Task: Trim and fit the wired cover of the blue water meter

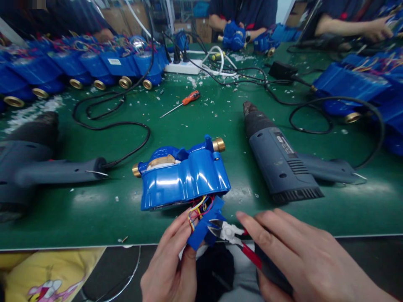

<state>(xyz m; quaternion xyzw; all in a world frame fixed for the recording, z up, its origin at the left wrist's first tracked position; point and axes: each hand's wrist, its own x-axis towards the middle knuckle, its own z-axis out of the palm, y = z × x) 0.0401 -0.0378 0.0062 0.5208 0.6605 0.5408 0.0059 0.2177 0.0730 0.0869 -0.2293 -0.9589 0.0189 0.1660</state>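
Observation:
A glossy blue meter housing (185, 180) with brass fittings at both ends lies on the green table near its front edge. Coloured wires (199, 210) come out of its near side. My left hand (176, 256) pinches a blue plastic piece (206, 222) beside these wires. Cutting pliers (229, 231) with red and black handles are held in my right hand (292, 256). Their jaws are parted and reach the right side of the blue piece; whether they touch it I cannot tell.
Heat guns lie left (59, 167) and right (277, 159), with black cables. An orange screwdriver (191, 97) and a white power strip (184, 67) are farther back. Several blue meters (119, 63) line the back left; more stand right. People work across the table (220, 102).

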